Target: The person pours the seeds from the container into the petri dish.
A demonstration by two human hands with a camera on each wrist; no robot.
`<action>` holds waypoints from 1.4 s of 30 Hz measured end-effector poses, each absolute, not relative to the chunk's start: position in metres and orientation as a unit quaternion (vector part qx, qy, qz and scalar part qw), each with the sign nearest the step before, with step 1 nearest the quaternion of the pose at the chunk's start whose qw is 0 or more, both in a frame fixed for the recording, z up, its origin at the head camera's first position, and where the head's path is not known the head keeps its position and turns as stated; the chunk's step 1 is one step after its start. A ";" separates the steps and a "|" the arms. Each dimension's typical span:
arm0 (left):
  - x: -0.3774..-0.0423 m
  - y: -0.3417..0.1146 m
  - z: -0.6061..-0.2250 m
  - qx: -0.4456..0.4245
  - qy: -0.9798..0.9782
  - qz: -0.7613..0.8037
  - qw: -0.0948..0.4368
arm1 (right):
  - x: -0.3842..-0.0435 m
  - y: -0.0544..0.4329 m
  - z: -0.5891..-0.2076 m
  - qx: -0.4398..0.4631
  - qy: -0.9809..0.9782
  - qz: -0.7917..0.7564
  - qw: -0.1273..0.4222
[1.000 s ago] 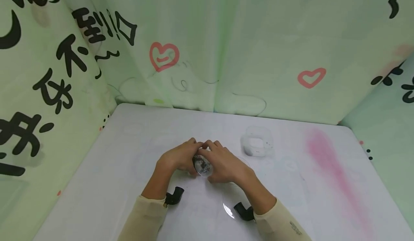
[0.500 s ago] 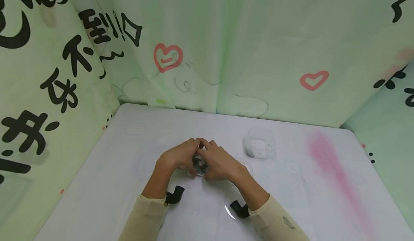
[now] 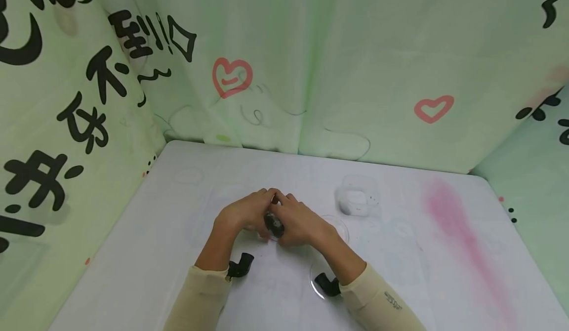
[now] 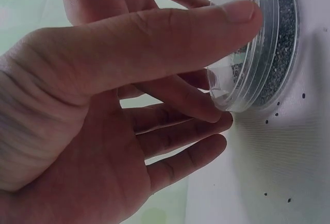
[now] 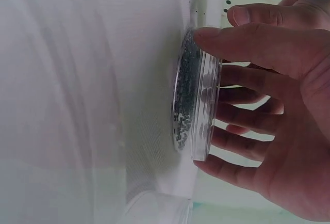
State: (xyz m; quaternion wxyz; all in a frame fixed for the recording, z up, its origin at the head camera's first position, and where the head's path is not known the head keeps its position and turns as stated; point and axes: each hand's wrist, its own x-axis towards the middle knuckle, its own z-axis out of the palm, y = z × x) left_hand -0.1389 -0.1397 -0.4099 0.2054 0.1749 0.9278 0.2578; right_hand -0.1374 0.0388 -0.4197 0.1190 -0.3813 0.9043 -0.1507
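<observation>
A clear round petri dish (image 3: 274, 225) with dark grains inside is between the two hands, low over the white table. My left hand (image 3: 246, 212) holds its left side; in the left wrist view the thumb (image 4: 242, 15) lies against the clear wall (image 4: 224, 87), and fingertips meet the lower rim. From the right, my right hand (image 3: 302, 222) grips the dish, its thumb (image 5: 209, 35) at one end of the rim and fingers along the clear face. Stood on edge and tilted, the dish (image 5: 188, 95) shows the grains gathered toward its table side.
A clear squarish plastic container (image 3: 355, 200) stands behind and right of the hands. Two clear round outlines lie near the right forearm, one rim (image 3: 348, 232) behind it and another rim (image 3: 317, 290) below it. Loose dark grains (image 4: 289, 200) dot the table.
The dish has turned, so its face looks narrower and darker. My right hand and forearm have shifted slightly left, uncovering more of the clear round outlines; the left hand stays nearly in place.
</observation>
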 end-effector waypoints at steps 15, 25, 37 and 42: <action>-0.138 -0.132 -0.410 0.168 0.927 0.255 0.220 | -0.133 0.057 -0.413 -0.373 0.909 -0.149 0.107; -0.136 -0.127 -0.414 0.186 0.927 0.245 0.216 | -0.127 0.078 -0.408 -0.348 0.914 -0.179 0.107; -0.131 -0.115 -0.417 0.203 0.936 0.215 0.188 | -0.123 0.116 -0.400 -0.305 0.929 -0.192 0.087; -0.130 -0.105 -0.420 0.239 0.938 0.201 0.149 | -0.123 0.132 -0.393 -0.287 0.931 -0.219 0.056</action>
